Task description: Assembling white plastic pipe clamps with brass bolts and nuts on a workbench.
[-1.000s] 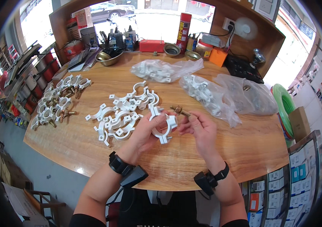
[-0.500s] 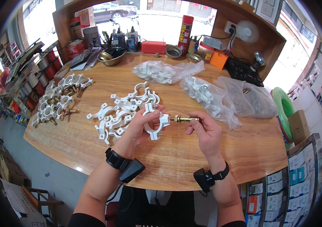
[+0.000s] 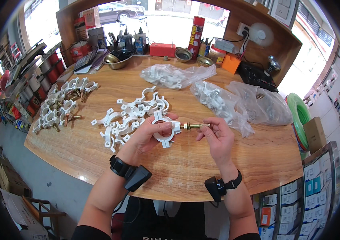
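My left hand (image 3: 151, 134) is closed around a white pipe clamp (image 3: 176, 127), a ring with tabs at its top and bottom. From the clamp's right side a brass-coloured bolt (image 3: 192, 126) with a nut points toward my right hand (image 3: 219, 138). The fingertips of that hand pinch the bolt's far end. To the left of the held clamp lies a heap of loose white clamp halves (image 3: 126, 122). Farther left is a pile of round white clamps (image 3: 52, 116) with brass-coloured bolts on them.
Clear plastic bags of white clamp parts (image 3: 212, 100) lie at the back, beside a bag of metal parts (image 3: 272, 104). Metal bowls (image 3: 118, 62), a red spray can (image 3: 196, 36) and an orange box (image 3: 231, 63) line the table's far edge. A green hose coil (image 3: 298, 112) stands right.
The bolt's tip now meets the clamp's side, where a small gap showed before. The clamp has turned slightly in my left hand. My right hand has barely moved.
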The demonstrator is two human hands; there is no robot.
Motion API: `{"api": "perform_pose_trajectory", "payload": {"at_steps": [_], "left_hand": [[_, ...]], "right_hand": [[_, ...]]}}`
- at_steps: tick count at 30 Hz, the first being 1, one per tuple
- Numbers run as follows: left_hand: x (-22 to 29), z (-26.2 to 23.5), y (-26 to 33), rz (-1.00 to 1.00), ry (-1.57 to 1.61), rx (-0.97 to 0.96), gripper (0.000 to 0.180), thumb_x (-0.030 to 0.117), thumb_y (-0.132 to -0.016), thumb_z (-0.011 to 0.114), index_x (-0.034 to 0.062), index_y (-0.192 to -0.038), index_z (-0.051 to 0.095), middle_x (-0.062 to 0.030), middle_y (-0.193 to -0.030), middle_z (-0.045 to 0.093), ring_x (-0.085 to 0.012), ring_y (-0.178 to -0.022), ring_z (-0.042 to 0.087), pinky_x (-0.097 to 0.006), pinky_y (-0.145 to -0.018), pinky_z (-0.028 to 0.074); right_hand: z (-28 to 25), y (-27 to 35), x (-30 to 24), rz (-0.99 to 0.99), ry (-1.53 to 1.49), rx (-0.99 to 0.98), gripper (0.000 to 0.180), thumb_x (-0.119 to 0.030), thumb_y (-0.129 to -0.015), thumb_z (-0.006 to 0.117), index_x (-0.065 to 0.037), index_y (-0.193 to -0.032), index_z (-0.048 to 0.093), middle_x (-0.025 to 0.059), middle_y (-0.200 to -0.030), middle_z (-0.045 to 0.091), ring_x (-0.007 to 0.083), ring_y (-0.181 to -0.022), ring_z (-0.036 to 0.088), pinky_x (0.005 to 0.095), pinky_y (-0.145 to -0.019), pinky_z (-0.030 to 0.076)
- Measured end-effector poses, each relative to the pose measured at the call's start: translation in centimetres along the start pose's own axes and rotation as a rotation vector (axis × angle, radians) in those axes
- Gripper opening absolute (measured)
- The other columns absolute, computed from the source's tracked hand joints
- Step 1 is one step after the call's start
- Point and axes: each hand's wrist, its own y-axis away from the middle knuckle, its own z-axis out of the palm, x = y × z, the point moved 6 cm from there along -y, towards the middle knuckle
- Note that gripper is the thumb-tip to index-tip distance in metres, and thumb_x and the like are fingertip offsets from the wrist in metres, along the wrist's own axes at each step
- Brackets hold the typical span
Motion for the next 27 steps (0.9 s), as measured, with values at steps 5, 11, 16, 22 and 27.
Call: {"api": "perform_pose_trajectory", "payload": {"at_steps": [5, 11, 16, 22, 27], "left_hand": [[0.2, 0.0, 0.1, -0.011, -0.021, -0.017, 0.034, 0.011, -0.073, 0.061, 0.0006, -0.104, 0.049, -0.0107, -0.088, 0.058, -0.0189, -0.077, 0.058, -0.029, -0.064, 0.048], [0.4, 0.2, 0.0, -0.043, 0.002, -0.04, 0.035, 0.013, -0.076, 0.058, -0.0028, -0.106, 0.049, -0.01, -0.091, 0.058, -0.015, -0.079, 0.056, -0.025, -0.068, 0.046], [0.6, 0.2, 0.1, -0.028, 0.003, -0.046, 0.035, 0.014, -0.076, 0.058, -0.0037, -0.105, 0.05, -0.0094, -0.09, 0.058, -0.0138, -0.076, 0.056, -0.024, -0.066, 0.046], [0.5, -0.3, 0.1, -0.046, -0.02, 0.002, 0.03, 0.013, -0.075, 0.058, -0.0019, -0.101, 0.053, -0.0085, -0.085, 0.058, -0.0124, -0.07, 0.056, -0.023, -0.06, 0.045], [0.6, -0.3, 0.0, -0.03, 0.001, 0.045, 0.026, 0.014, -0.076, 0.057, -0.0009, -0.097, 0.055, -0.0074, -0.083, 0.058, -0.0123, -0.07, 0.056, -0.023, -0.059, 0.045]], "right_hand": [[-0.5, -0.1, 0.6, 0.086, 0.026, -0.025, 0.015, 0.0, -0.079, 0.052, 0.005, -0.092, 0.048, 0.0077, -0.071, 0.055, 0.0095, -0.058, 0.052, 0.0198, -0.05, 0.043], [0.0, -0.4, 0.8, 0.099, -0.02, -0.011, 0.014, -0.003, -0.08, 0.053, 0.005, -0.091, 0.05, 0.0078, -0.067, 0.055, 0.0096, -0.053, 0.051, 0.0195, -0.048, 0.042], [-0.1, -0.3, 1.2, 0.164, -0.015, -0.029, 0.016, -0.006, -0.081, 0.053, 0.005, -0.092, 0.05, 0.0076, -0.065, 0.055, 0.0099, -0.05, 0.051, 0.02, -0.045, 0.042], [0.3, -0.4, 2.0, 0.24, 0.056, -0.063, 0.015, -0.006, -0.081, 0.052, 0.004, -0.092, 0.05, 0.0082, -0.065, 0.055, 0.0103, -0.05, 0.051, 0.0201, -0.046, 0.043], [-0.1, -0.4, 2.3, 0.228, -0.076, -0.018, 0.017, -0.01, -0.082, 0.051, 0.004, -0.092, 0.048, 0.0087, -0.065, 0.056, 0.0105, -0.05, 0.052, 0.0203, -0.046, 0.043]]}}
